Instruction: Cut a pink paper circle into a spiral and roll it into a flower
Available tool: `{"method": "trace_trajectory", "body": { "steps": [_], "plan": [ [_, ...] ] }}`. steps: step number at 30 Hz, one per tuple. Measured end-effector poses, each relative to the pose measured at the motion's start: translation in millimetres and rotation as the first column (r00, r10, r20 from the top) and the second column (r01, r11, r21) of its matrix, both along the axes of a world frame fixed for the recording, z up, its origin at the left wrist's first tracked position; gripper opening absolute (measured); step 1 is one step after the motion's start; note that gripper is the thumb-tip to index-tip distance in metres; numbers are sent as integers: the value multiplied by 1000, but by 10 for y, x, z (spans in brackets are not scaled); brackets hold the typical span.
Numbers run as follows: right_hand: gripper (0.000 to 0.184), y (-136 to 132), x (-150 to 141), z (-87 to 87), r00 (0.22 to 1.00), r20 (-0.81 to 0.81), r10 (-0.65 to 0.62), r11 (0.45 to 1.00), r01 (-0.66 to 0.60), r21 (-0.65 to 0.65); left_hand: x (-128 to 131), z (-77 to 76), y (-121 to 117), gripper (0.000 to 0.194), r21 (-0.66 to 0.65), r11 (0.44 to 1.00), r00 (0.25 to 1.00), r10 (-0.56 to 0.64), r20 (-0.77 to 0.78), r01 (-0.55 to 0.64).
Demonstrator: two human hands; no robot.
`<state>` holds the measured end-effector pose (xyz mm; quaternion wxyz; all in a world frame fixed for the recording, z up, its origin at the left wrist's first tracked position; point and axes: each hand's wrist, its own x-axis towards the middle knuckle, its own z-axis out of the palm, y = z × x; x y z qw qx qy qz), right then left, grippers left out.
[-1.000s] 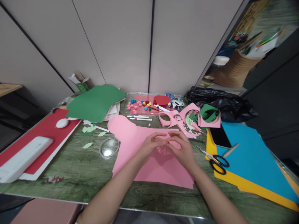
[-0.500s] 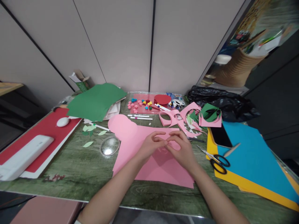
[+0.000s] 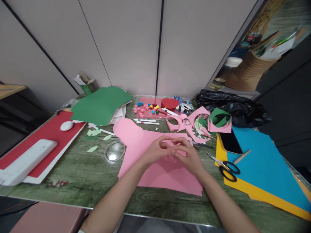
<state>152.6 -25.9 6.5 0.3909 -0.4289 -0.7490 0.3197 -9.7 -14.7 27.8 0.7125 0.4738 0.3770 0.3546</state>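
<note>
Over a stack of pink paper (image 3: 165,181), my left hand (image 3: 159,149) and my right hand (image 3: 188,155) meet with fingers curled and fingertips close together. Both look closed in a pinch; a small pinkish shape shows just below the fingertips, but I cannot make out what it is. A rounded, lobed pink paper cutout (image 3: 128,129) overlaps the stack's far left corner. Left of the stack lies a clear round ring of tape (image 3: 115,151). Pink paper offcuts (image 3: 179,123) with round holes lie beyond my right hand.
Black-handled scissors (image 3: 227,168) and a phone (image 3: 229,142) rest at the right by blue paper (image 3: 264,161). Small pink and coloured pieces (image 3: 143,110) fill a clear tray behind. Green paper (image 3: 102,105), pale leaf cutouts (image 3: 93,132) and a white device (image 3: 31,160) are on the left.
My fingers have shifted slightly, with the right fingers lower and the fingertips overlapping a little more. The view has moved slightly; the other things stay in place.
</note>
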Motion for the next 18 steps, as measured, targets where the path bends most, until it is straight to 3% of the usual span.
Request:
{"method": "trace_trajectory", "body": {
  "steps": [4, 10, 18],
  "plan": [
    [4, 5, 11, 12, 993, -40, -108, 994, 108, 2, 1, -51, -1, 41, -15, 1000, 997, 5, 81, -4],
    [21, 12, -1, 36, 988, -52, -148, 989, 148, 0, 9, -114, -3, 33, -31, 999, 988, 0, 152, 5],
    [21, 15, -7, -49, 988, -14, -152, 988, 152, 12, 90, -113, -28, 51, -105, 994, 988, -28, 150, 44]
  ]
}}
